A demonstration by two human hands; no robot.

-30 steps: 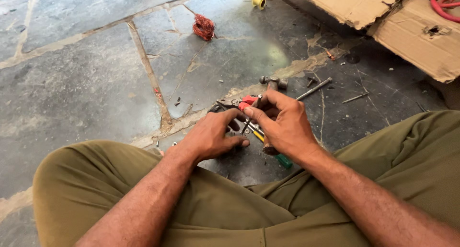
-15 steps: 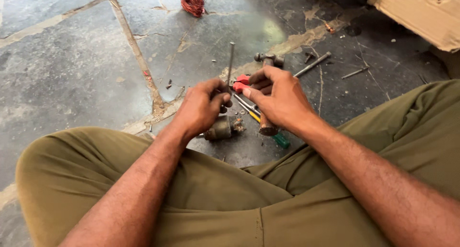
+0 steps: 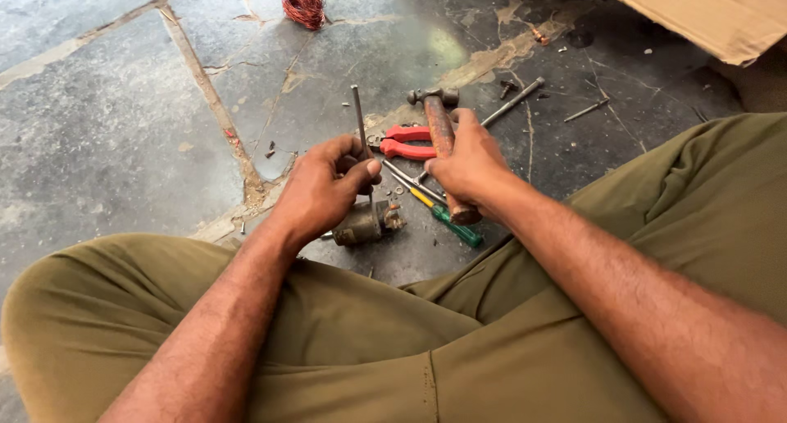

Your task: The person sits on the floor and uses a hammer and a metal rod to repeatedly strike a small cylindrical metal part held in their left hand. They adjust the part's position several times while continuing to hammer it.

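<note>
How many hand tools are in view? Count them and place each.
3: hammer in the right hand, red pliers beside it, green screwdriver below; hands may hide more.

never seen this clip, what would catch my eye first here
Centre frame, the left hand pinches a thin metal rod upright over a small grey motor part on the stone floor. The right hand grips a wooden-handled hammer beside it, above red pliers. A copper wire coil lies at the top.
</note>
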